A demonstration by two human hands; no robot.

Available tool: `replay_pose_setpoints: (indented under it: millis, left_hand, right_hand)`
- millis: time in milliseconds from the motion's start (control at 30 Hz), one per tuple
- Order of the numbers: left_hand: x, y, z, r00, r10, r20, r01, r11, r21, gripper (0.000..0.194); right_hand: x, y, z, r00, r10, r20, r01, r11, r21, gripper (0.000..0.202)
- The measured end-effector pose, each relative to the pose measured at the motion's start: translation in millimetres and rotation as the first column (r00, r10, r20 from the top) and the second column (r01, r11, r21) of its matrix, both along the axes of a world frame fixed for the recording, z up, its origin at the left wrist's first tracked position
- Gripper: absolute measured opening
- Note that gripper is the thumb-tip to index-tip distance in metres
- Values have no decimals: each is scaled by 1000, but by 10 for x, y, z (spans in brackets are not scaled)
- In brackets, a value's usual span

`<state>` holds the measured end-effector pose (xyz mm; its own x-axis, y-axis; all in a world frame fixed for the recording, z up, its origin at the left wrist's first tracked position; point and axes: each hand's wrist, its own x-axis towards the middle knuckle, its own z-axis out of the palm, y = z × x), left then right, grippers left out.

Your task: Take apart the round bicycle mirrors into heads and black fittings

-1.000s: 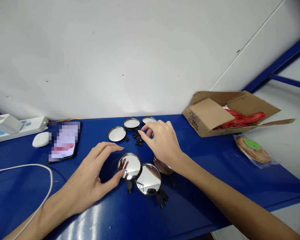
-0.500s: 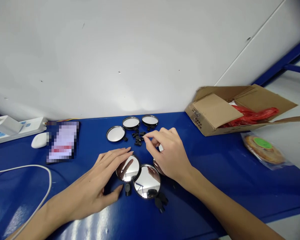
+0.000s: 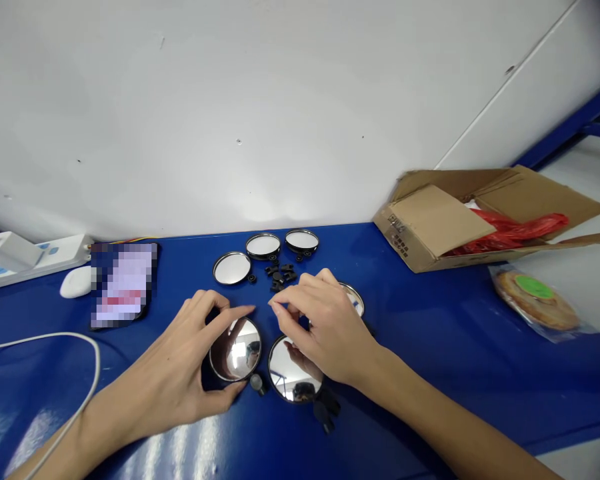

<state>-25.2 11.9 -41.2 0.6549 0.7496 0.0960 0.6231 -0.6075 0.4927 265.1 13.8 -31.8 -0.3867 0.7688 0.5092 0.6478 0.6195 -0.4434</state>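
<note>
My left hand (image 3: 190, 363) curves around a small round mirror (image 3: 237, 353), thumb and fingers at its rim. A black mount piece (image 3: 257, 383) sticks out by that mirror's lower right edge. My right hand (image 3: 325, 320) is closed in a pinch above the blue table; anything between its fingertips is too small to make out. Just below it lies a second round mirror (image 3: 295, 377) with a black clamp (image 3: 326, 410). Another round mirror (image 3: 355, 300) is partly hidden behind the right hand. Beyond the fingertips is a cluster of small black clamp parts (image 3: 280, 275).
Three more round mirrors, among them one at the left (image 3: 232, 268), lie near the wall. An open cardboard box (image 3: 430, 220) holds red plastic. Beside it is a wrapped round pastry (image 3: 540, 300). At left are a phone (image 3: 125, 283), white case (image 3: 77, 283), power strip (image 3: 65, 257) and cable (image 3: 96, 360).
My left hand has drawn one mirror leftward, away from the mirror beside it, and now grips its rim. My right hand has moved nearer to me and left, away from the black parts.
</note>
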Motion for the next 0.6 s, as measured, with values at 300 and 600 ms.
replay_pose_setpoints:
  millis: [300,600]
  left_hand:
    - [41,15,24,982,137,130,-156,975,156,62]
    - [30,-42,36,965,196,172,-240,924,298,63]
  right_hand:
    - [-26,-61,-44,983,182,-11,-182,982,-49,21]
    - [-64,-77,-120,958,218,188,-233,970,64,27]
